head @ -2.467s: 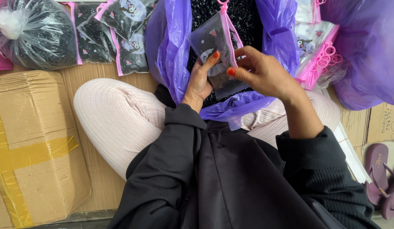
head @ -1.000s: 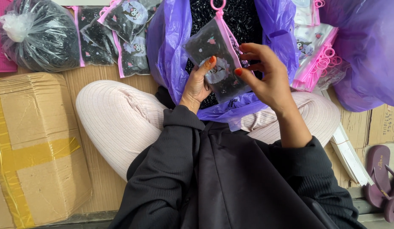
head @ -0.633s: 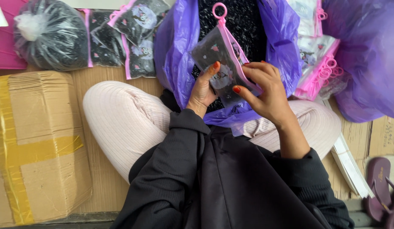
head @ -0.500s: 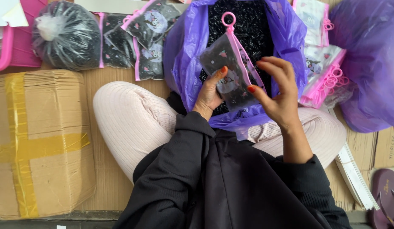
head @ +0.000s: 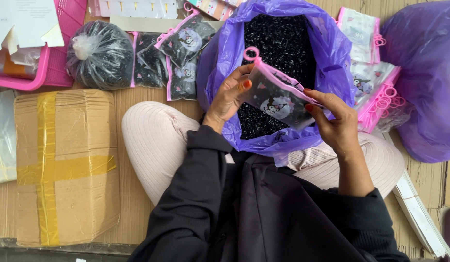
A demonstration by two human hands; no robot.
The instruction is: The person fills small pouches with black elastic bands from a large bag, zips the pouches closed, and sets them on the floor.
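The big purple bag (head: 331,53) of black pieces gapes open across your lap. Above its mouth sits the clear pink-zippered pouch (head: 278,97), your left hand (head: 230,94) and right hand (head: 334,121) both clenched on its ends.

We're on a packing-workshop floor: taped carton (head: 65,165), filled pouches (head: 179,58), purple bulk bag (head: 278,73).

Both hands, left hand (head: 228,94) and right hand (head: 335,123), pinch a clear pink-edged zip pouch (head: 278,96) above the open purple plastic bag (head: 220,58) of small black pieces, taped cardboard box (head: 65,165) well left of it.
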